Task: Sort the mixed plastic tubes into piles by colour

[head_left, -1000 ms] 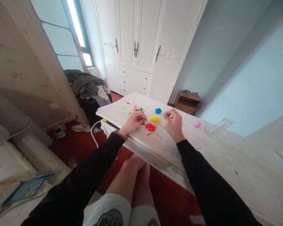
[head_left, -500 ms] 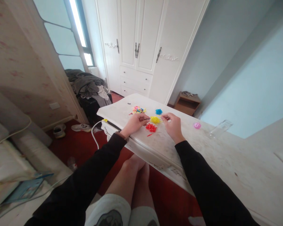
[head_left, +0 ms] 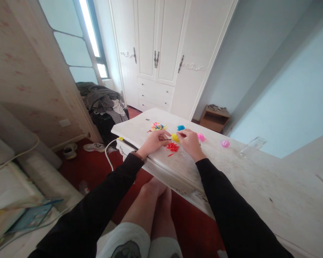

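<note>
Both hands are over a pale table (head_left: 188, 168), among small heaps of coloured bits too small to make out singly. My left hand (head_left: 154, 141) pinches a thin dark stick-like thing (head_left: 168, 139) that points right. My right hand (head_left: 190, 142) is closed in a pinch; whatever its fingertips hold is hidden. Between the hands lies a yellow heap (head_left: 174, 137), partly covered by my right fingers. A red heap (head_left: 172, 147) sits just nearer to me, a blue heap (head_left: 181, 127) farther off. Beyond my left hand is a mixed-colour heap (head_left: 158, 126). A pink heap (head_left: 201, 137) shows right of my right hand.
Farther right are a round pink thing (head_left: 225, 143) and a clear glass (head_left: 254, 146) lying tilted. A small black piece (head_left: 147, 119) rests near the far left edge. A white cable (head_left: 106, 152) hangs at the table's left. My legs (head_left: 148, 197) are below the front edge.
My right hand has moved left toward my left hand, over the yellow heap, uncovering the pink heap. My left hand stays nearly in place.
</note>
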`<state>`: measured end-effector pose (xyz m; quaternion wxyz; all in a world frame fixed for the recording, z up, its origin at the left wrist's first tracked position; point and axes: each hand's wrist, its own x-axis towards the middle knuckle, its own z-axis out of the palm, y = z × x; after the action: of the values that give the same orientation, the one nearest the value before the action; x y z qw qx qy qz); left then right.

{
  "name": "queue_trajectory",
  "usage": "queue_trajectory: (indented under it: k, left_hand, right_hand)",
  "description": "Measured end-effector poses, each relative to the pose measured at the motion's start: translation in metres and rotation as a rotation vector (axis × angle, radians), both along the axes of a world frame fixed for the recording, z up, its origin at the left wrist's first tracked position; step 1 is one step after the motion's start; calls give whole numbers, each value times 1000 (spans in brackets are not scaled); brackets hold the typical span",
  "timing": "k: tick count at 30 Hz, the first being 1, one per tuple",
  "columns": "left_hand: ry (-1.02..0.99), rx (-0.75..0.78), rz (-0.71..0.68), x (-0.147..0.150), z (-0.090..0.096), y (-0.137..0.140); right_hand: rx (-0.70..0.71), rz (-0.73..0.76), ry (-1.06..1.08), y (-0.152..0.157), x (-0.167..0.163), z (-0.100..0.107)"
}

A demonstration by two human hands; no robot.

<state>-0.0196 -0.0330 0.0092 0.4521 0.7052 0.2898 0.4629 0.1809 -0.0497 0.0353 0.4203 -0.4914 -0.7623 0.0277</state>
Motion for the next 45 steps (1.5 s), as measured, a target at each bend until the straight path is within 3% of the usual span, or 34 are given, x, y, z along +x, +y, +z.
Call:
queue_trajectory:
  k: [5, 14, 20, 27, 36, 45]
  left_hand:
    - [-37, -21, -48, -1, -2, 2]
    - [-37, -40, -77, -1, -1, -1]
    - [-48, 0, -85, 0, -4, 3]
    - [-29, 19, -11, -1, -2, 2]
    - [24, 78, 75, -1, 1, 1]
    - [2, 60, 59, -1, 2, 1]
  right_hand:
    - [-69, 229, 39, -12, -4, 2]
    - [-89, 281, 27, -10, -3, -1]
    - [-75, 269, 36, -11, -6, -1]
    - [-56, 135, 118, -5, -3, -5]
    - [-82, 129, 121, -6, -4, -4]
    - [-107, 134, 100, -6, -4, -5]
